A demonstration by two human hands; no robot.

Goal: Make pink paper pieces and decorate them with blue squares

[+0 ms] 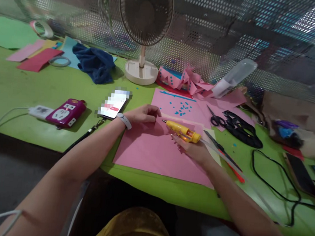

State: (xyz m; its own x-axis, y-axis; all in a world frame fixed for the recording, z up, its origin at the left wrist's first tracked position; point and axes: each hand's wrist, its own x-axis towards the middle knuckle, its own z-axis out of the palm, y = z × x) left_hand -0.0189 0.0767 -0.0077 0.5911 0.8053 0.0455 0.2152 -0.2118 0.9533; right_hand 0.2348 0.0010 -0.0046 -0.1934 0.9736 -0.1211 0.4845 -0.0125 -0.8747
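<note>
Grips a yellow glue gun (182,131) in the right hand (196,149), fingers closed round its rear half, nozzle pointing left and lying low over a pink sheet (154,151). Rests the left hand (142,113) on that sheet's upper edge, fingers curled under, knuckles up. Cannot tell whether anything is pinched beneath them. Wears a white band (124,120) on the left wrist.

Spreads the pink sheet flat on the green desk (16,82), near edge close to the desk's front — glue gun above its upper right part.

Just right of the right hand: long blades with a red handle (222,152), lying slantwise. Behind the glue gun: a second pink sheet dotted with blue bits (181,105), then black scissors (215,119) to its right. Left of the left hand: a phone (112,104) — screen blurred — and further left a magenta socket block (66,112). At the back: a fan (145,13) on a white base, and a dark blue cloth (94,63) to its left. Far right: a black cable (274,177) looping over the desk.
</note>
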